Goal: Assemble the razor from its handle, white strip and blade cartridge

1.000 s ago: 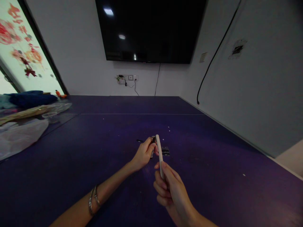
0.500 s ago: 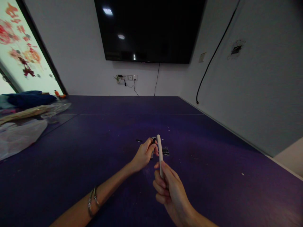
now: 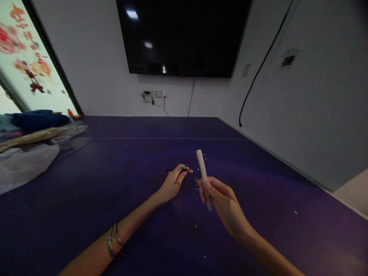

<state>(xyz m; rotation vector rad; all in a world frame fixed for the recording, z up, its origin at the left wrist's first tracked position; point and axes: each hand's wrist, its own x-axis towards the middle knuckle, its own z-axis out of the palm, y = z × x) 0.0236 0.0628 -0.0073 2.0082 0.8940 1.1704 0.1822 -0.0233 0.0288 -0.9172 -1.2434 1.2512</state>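
My right hand (image 3: 225,199) is closed around a pale, smooth, slightly bent stick (image 3: 201,164), pinched between thumb and fingers near its lower part. The stick points up and leans a little left, above the table (image 3: 120,176). My left hand (image 3: 170,185) is closed on a small dark object with a shiny tip (image 3: 186,168); its kind is too small to make out. A thin black piece (image 3: 168,170) shows just left of the left fingers. Beside the right fingertips lies a small dark flat item (image 3: 196,183) with light markings, partly hidden.
Small white bits (image 3: 205,155) are scattered on the purple surface. At the far left lie a clear plastic bag (image 3: 27,165), dark blue cloth (image 3: 40,119) and an orange object (image 3: 70,113). A television (image 3: 184,38) and a hanging black cable (image 3: 250,92) are on the walls.
My right hand has moved up and right with the pale stick, which now stands farther from the left hand. The dark object in my left hand has turned more level.
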